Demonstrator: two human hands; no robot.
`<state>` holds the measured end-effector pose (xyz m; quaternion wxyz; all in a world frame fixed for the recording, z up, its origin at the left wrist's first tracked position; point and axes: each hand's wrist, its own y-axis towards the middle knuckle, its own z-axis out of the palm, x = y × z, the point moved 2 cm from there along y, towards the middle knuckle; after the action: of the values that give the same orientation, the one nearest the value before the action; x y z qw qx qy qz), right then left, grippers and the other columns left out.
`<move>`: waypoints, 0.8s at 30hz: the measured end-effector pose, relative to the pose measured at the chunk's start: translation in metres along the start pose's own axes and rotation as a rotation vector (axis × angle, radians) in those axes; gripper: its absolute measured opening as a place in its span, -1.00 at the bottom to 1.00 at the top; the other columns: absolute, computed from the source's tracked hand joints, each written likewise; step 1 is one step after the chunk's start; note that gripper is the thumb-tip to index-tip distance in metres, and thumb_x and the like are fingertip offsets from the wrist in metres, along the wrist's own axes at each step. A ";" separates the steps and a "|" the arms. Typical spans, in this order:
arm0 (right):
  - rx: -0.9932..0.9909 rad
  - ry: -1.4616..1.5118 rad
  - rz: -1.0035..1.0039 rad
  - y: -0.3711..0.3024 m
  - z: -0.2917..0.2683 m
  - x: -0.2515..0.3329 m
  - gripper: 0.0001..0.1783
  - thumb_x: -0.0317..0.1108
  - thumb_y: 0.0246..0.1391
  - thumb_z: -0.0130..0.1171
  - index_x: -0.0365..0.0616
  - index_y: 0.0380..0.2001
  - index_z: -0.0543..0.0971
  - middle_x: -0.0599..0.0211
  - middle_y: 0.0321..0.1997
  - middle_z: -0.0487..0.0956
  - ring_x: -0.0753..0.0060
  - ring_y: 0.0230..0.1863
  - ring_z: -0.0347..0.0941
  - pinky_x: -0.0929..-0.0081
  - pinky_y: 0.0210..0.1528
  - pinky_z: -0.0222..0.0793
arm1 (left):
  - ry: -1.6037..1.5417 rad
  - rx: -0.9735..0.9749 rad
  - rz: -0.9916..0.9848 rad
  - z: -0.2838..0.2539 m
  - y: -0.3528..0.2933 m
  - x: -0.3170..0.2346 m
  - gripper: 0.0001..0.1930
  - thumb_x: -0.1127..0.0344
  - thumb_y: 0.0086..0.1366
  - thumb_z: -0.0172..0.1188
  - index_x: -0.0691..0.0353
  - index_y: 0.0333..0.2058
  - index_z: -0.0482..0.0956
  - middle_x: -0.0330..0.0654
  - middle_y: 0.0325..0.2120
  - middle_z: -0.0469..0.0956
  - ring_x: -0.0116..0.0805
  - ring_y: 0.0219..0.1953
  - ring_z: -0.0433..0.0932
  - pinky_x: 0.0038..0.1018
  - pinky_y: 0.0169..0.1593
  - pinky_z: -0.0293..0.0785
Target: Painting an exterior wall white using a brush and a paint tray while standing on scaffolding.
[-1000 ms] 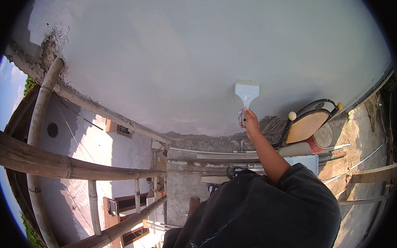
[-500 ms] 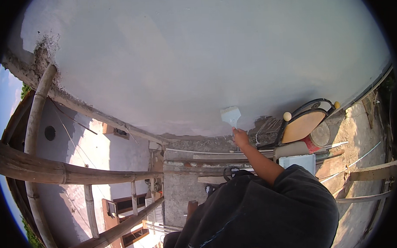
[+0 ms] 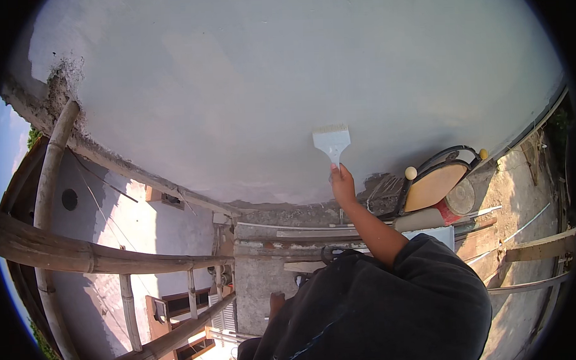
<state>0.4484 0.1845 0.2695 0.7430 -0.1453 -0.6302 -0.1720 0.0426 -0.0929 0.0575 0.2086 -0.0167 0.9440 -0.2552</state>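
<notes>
- Brush (image 3: 331, 140): broad, flat and pale, set in front of the lower middle part of the wall, bristle edge uppermost and handle downward; whether the bristles touch the surface cannot be told from this angle.
- Right hand (image 3: 343, 185): closed around the brush handle, fingers curled and thumb side toward the viewer; the bare forearm runs down to a dark short sleeve.
- Wall (image 3: 234, 86): pale grey-white and smooth over most of its face, with a rough, darker strip along its foot.
- Left hand (image 3: 277, 302): apparently the brown form low beside the dark shirt (image 3: 394, 303), partly hidden; how far open it is, and whether it has hold of anything, cannot be told.
- Chair (image 3: 435, 185): black-framed with a tan panel and pale ball tips, near the wall to the right of the brush.
- Container (image 3: 446, 210): red-sided and round, just beyond the chair.
- Boards and pipes (image 3: 302, 233): lying lengthwise near the wall's foot, beneath the forearm.
- Bamboo poles (image 3: 145, 264): forming a railing-like frame at the left.
- Building (image 3: 127, 214): light-walled, partly sunlit, seen behind the bamboo.
</notes>
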 end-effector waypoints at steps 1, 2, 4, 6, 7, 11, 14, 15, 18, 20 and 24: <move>-0.036 -0.106 0.042 0.004 -0.004 -0.021 -0.63 -0.08 0.30 -0.11 -0.14 -0.42 0.42 0.55 -0.64 0.24 0.70 -0.58 0.14 0.61 -0.51 0.11 | -0.207 0.005 -0.135 0.000 0.000 0.002 -0.68 0.20 0.08 0.13 0.42 -0.35 0.45 0.15 -0.50 0.48 -0.02 -0.25 0.52 -0.14 -0.20 0.40; -0.037 -0.105 0.038 0.003 -0.007 -0.036 -0.63 -0.08 0.30 -0.11 -0.14 -0.42 0.42 0.55 -0.64 0.24 0.70 -0.58 0.14 0.61 -0.51 0.11 | -0.206 0.003 -0.132 -0.001 0.000 0.000 -0.68 0.20 0.08 0.13 0.42 -0.35 0.45 0.15 -0.50 0.48 -0.02 -0.25 0.52 -0.14 -0.20 0.40; -0.153 -0.460 0.045 -0.005 -0.016 -0.060 -0.56 -0.02 0.26 -0.09 -0.21 -0.43 0.45 0.34 -0.61 0.40 0.38 -0.55 0.33 0.36 -0.42 0.26 | -0.070 0.057 -0.162 0.000 0.000 -0.001 -0.62 0.20 0.09 0.13 0.46 -0.28 0.40 0.15 -0.46 0.52 -0.02 -0.27 0.55 -0.20 -0.22 0.44; -0.175 -0.531 0.071 -0.012 -0.018 -0.080 -0.55 0.00 0.23 -0.09 -0.22 -0.41 0.48 0.21 -0.56 0.46 0.17 -0.50 0.39 0.23 -0.35 0.27 | -0.287 -0.028 -0.285 0.006 -0.001 0.004 -0.63 0.20 0.06 0.14 0.47 -0.32 0.45 0.23 -0.41 0.52 0.08 -0.27 0.54 -0.14 -0.21 0.42; -0.190 -0.608 0.106 -0.016 -0.018 -0.085 -0.53 0.02 0.20 -0.08 -0.23 -0.39 0.50 0.07 -0.52 0.52 -0.04 -0.44 0.44 0.11 -0.28 0.29 | -0.508 -0.106 -0.416 0.008 -0.001 0.006 -0.63 0.21 0.02 0.15 0.49 -0.36 0.50 0.31 -0.37 0.52 0.18 -0.26 0.54 -0.08 -0.20 0.41; -0.054 -0.643 0.309 -0.029 -0.040 -0.094 -0.50 0.01 0.20 -0.09 -0.27 -0.37 0.53 -0.10 -0.40 0.55 -0.25 -0.21 0.44 0.02 -0.16 0.30 | -0.594 -0.081 -0.450 0.007 0.000 -0.003 -0.63 0.27 0.04 0.11 0.56 -0.32 0.46 0.27 -0.39 0.54 0.08 -0.30 0.57 -0.12 -0.25 0.42; 0.002 -0.617 0.359 -0.030 -0.026 -0.086 -0.50 0.00 0.19 -0.08 -0.29 -0.43 0.53 -0.06 -0.46 0.56 -0.23 -0.24 0.46 0.02 -0.17 0.30 | -0.743 -0.174 -0.420 0.034 -0.005 0.039 -0.65 0.29 0.04 0.12 0.55 -0.33 0.45 0.21 -0.44 0.54 0.03 -0.35 0.57 -0.16 -0.31 0.42; -0.029 -0.472 0.400 -0.024 -0.029 -0.092 -0.54 -0.02 0.20 -0.05 -0.25 -0.48 0.49 0.10 -0.58 0.49 0.04 -0.46 0.39 0.18 -0.39 0.25 | -0.730 -0.158 -0.448 0.034 -0.003 0.029 -0.67 0.29 0.04 0.12 0.53 -0.36 0.45 0.20 -0.44 0.54 0.03 -0.35 0.57 -0.17 -0.33 0.42; -0.057 -0.195 0.485 -0.019 -0.022 -0.061 -0.61 -0.06 0.20 0.00 -0.16 -0.53 0.43 0.37 -0.71 0.36 0.47 -0.72 0.25 0.44 -0.67 0.11 | -0.611 -0.101 -0.488 0.000 -0.010 -0.002 -0.70 0.26 0.04 0.13 0.47 -0.41 0.48 0.18 -0.45 0.54 0.05 -0.35 0.56 -0.16 -0.33 0.42; -0.081 -0.062 0.501 -0.028 -0.020 -0.001 -0.64 -0.09 0.21 0.01 -0.12 -0.53 0.42 0.48 -0.71 0.30 0.62 -0.74 0.17 0.54 -0.72 0.02 | -0.509 -0.057 -0.465 -0.013 -0.007 -0.005 -0.71 0.24 0.04 0.15 0.43 -0.44 0.50 0.17 -0.45 0.53 0.07 -0.35 0.55 -0.14 -0.32 0.42; -0.006 0.133 0.257 -0.033 -0.012 0.056 -0.65 -0.13 0.25 -0.01 -0.13 -0.53 0.40 0.57 -0.67 0.24 0.69 -0.68 0.14 0.62 -0.65 0.04 | 0.234 0.100 0.165 -0.005 0.003 0.002 -0.68 0.14 0.09 0.15 0.28 -0.31 0.55 0.18 -0.35 0.52 0.20 -0.19 0.45 -0.11 -0.10 0.40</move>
<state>0.4529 0.1455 0.3231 0.7984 -0.2153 -0.5555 -0.0868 0.0389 -0.0878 0.0593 0.1181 0.1013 0.9461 -0.2839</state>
